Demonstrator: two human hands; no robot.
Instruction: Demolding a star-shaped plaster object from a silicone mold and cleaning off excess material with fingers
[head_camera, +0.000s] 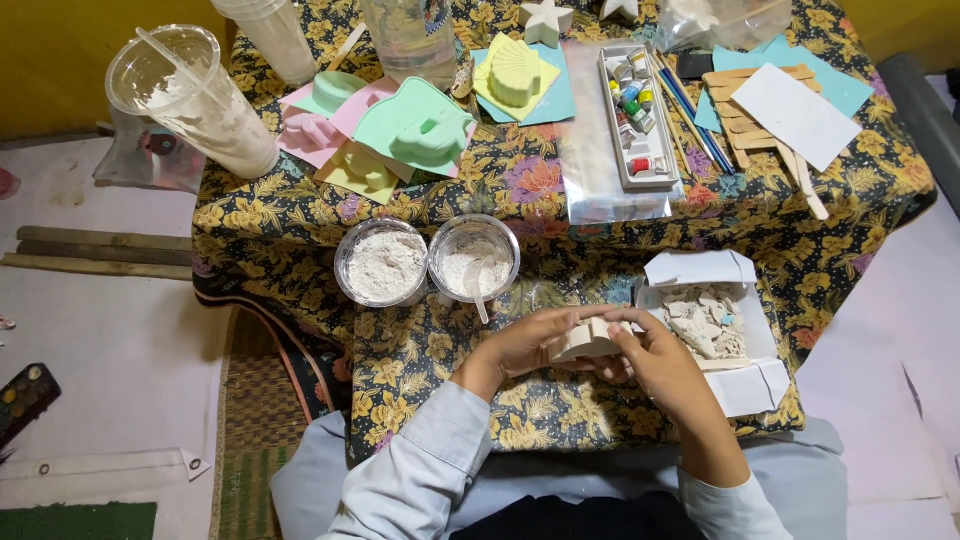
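Item in hand: a pale plaster cast piece (588, 340), lower centre of the frame, held between my left hand (525, 345) and my right hand (655, 362); the fingers of both close on it from either side, just above the floral-clothed surface (560, 180).

Progress, as I judge it: this piece is cast and out of its mould; it is bare, with no paint on it.

Containers, outward:
- White cardboard box (745, 385), just right of my hands: broken whitish plaster pieces.
- Two round clear tubs above my hands: the left tub (381, 262) holds white powder; the right tub (474, 258) holds powder and a white spoon.
- Paint tray (637, 120), upper centre-right: small paint pots.
- Tall clear cup (195, 100), upper left: powder residue and a stick.
- Pastel moulds (400, 125), upper centre: contents not visible.
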